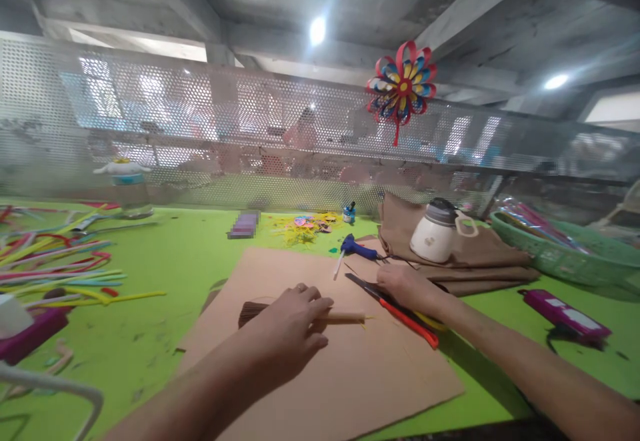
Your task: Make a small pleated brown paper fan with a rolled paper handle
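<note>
My left hand [300,318] lies over a brown bundle of thin strips [253,313] with a tan stick-like part [343,317]. Its fingers are spread and slightly bent, and they cover the bundle's middle. My right hand [400,282] has curled fingers beside a pair of scissors [407,321] with dark blades and a red handle. Whatever is under those fingers is hidden. A yellow part [431,322] shows beneath my right wrist. Just beyond lies a blue glue gun [357,248] with a white nozzle end. All this rests on a cardboard sheet [320,381].
On the green table are colourful pipe-cleaner-like strips [60,261], paper scraps [307,228], a small blue bottle [349,213] and a purple power strip [567,314]. A white jug [434,231] stands on folded brown cloth [400,221]. At right sits a green basket [565,254].
</note>
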`<state>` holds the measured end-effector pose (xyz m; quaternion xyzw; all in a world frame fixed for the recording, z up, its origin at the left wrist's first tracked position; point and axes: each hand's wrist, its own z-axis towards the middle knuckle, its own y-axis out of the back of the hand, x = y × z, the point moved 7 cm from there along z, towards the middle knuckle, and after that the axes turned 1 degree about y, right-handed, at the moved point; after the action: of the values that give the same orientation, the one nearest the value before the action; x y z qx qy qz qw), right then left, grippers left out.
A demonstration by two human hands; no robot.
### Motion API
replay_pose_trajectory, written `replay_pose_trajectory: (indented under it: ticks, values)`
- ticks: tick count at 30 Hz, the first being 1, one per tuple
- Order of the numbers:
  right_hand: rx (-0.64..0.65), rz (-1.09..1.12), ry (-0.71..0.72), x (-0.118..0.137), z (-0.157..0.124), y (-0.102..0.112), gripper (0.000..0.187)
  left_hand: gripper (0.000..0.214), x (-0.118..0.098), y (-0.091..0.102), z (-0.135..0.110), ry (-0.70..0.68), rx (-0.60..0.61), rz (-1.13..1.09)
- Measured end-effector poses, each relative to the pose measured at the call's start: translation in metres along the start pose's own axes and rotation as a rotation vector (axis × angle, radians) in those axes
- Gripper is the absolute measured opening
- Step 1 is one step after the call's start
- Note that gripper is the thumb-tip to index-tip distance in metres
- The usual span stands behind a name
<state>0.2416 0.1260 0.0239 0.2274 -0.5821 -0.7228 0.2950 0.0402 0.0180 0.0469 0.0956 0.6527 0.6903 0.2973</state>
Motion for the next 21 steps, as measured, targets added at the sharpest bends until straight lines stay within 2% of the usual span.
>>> replay_pose_trajectory:
  ticks: [4, 8, 10, 12, 14, 16, 18, 19, 21]
  values:
    - [-0.207, 0.171, -0.009, -0.001, -0.024, 0.024, 0.021, 0.020, 0.001, 0.000, 0.001, -0.012, -0.012, -0.012]
    - [-0.495, 0.317, -0.126, -0.011, -0.049, 0.057, 0.026, 0.018, 0.001, 0.004, 0.000, -0.009, -0.023, -0.022]
    - [-0.564, 0.375, -0.149, -0.006, -0.056, 0.070, 0.029, 0.027, 0.006, 0.005, 0.000, 0.028, -0.013, -0.044]
    - [-0.564, 0.431, -0.116, 0.011, -0.058, 0.079, 0.027, 0.035, 0.012, 0.005, -0.001, 0.039, 0.016, -0.075]
    - [-0.523, 0.470, -0.032, 0.041, -0.058, 0.082, 0.021, 0.033, 0.013, 0.009, -0.004, -0.038, 0.004, -0.089]
    - [-0.470, 0.453, 0.151, 0.082, -0.061, 0.081, 0.013, 0.034, 0.013, 0.023, -0.008, -0.114, -0.096, -0.118]
    - [-0.387, 0.386, 0.389, 0.128, -0.070, 0.073, 0.020, 0.047, 0.014, 0.036, -0.011, -0.130, -0.134, -0.232]
    - [-0.317, 0.355, 0.468, 0.145, -0.075, 0.064, 0.024, 0.054, 0.013, 0.039, -0.012, -0.126, -0.096, -0.320]
    - [-0.235, 0.329, 0.545, 0.168, -0.085, 0.048, 0.028, 0.065, 0.008, 0.046, -0.014, -0.107, -0.066, -0.375]
